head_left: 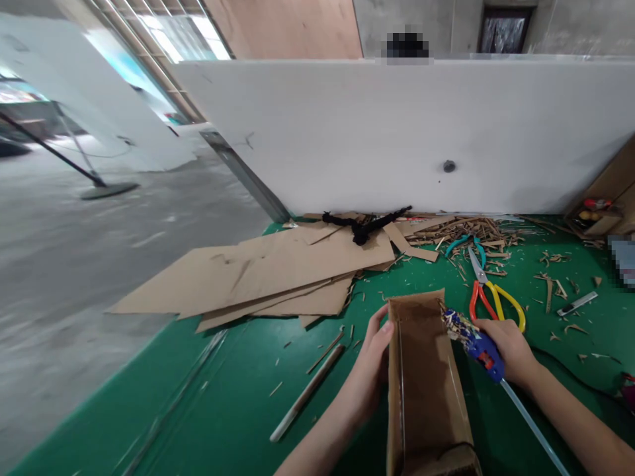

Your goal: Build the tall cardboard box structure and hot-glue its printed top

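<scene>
Right grip point(507, 347), wrapped around a blue glue gun point(481, 350), has its tip by the far right corner of an open cardboard box point(426, 370), lower centre of the frame; left grip point(372, 357) clasps the box's far left side. Gluing the right edge seems the step in hand; the next move probably calls for steady walls. Inside, a dark strand point(459, 445) curves across the near end. At the frame's right edge, a brown carton point(615, 170) on the green bench point(223, 410) holds small red and yellow items point(594, 210).
</scene>
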A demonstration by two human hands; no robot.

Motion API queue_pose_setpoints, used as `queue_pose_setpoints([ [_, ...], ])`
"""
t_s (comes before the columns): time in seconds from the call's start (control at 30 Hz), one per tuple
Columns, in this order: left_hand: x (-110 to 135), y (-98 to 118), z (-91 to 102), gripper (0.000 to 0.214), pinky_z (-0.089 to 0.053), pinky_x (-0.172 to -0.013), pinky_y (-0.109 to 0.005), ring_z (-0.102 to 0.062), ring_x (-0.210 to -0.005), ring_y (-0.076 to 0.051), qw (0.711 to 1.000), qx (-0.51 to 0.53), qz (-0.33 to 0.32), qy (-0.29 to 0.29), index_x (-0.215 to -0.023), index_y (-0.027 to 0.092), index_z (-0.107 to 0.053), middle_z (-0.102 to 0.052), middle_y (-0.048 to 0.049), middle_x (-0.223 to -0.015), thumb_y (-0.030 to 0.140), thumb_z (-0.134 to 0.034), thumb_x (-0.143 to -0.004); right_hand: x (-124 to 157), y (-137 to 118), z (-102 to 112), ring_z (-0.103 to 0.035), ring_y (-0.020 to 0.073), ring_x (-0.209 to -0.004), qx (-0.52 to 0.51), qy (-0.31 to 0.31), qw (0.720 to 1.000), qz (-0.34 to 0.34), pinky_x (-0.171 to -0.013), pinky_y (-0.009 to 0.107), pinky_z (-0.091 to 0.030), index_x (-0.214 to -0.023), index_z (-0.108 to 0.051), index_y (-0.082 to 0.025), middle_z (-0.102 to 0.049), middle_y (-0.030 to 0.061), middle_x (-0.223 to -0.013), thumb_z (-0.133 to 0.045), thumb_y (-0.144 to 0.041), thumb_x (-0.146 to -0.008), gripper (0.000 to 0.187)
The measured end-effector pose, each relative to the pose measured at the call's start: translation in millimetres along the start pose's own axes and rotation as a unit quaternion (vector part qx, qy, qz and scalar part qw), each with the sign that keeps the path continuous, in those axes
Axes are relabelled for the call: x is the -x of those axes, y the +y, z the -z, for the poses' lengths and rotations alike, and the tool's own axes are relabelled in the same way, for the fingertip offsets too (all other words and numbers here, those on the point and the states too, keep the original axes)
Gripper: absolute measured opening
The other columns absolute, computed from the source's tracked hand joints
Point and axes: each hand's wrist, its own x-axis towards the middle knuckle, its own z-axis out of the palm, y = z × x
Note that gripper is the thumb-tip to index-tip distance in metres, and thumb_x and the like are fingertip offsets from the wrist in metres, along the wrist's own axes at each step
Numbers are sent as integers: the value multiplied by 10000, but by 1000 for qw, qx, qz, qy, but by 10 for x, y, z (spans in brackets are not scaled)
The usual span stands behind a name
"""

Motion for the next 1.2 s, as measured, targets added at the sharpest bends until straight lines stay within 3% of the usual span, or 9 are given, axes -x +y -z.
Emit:
queue_pose_setpoints([
  [0.17, 8, -42, -72, 817, -551, -879, -371, -686, -1044, -309, 999, 17, -29, 11, -1322, 251, -523, -726, -70, -1100, 672, -802, -680, 51, 33, -24, -740, 238, -708, -15, -6, 1000, -4, -600, 313, -492, -1044, -658, -191, -773, 102, -828, -518, -271, -839, 261],
  [0.43, -82, -68, -30, 928, -560, -819, -345, -689, -902, -264, 1000, 18, -20, 1, -1334, 263, -469, -719, -26, -985, 710, -831, -605, 75, 38, 34, -731, 224, -691, -12, -22, 1000, -8, -578, 302, -460, -995, -671, -199, -766, 95, -793, -502, -283, -880, 221],
  [0.57, -111, -40, -36, 847, -564, -820, -369, -688, -927, -284, 1000, 1, -28, -1, -1270, 240, -531, -718, -52, -1028, 706, -818, -624, 50, 56, 65, -738, 219, -711, -12, -31, 999, -23, -594, 295, -459, -1005, -663, -193, -781, 105, -847, -502, -262, -888, 210],
  [0.67, -100, -24, -48, 771, -564, -864, -406, -686, -996, -324, 999, -4, -37, 7, -1200, 227, -582, -720, -80, -1094, 694, -815, -633, 9, 69, 77, -722, 208, -641, -9, -42, 999, 0, -564, 289, -424, -979, -644, -187, -762, 72, -761, -524, -248, -864, 177],
  [0.9, -97, -50, -72, 954, -572, -877, -399, -642, -1125, -359, 999, -11, -28, 32, -1297, 181, -564, -710, -108, -1155, 739, -826, -570, -29, 62, 51, -695, 200, -599, 13, -29, 999, 11, -558, 287, -388, -954, -620, -193, -730, 44, -698, -520, -231, -856, 145],
  [1.2, -88, -111, -79, 811, -568, -885, -432, -660, -1096, -352, 998, -16, -60, 13, -1239, 158, -584, -696, -142, -1192, 688, -786, -660, -35, 60, 92, -694, 191, -595, 3, -56, 998, 18, -549, 269, -383, -953, -620, -185, -722, 40, -688, -571, -216, -837, 130],
])
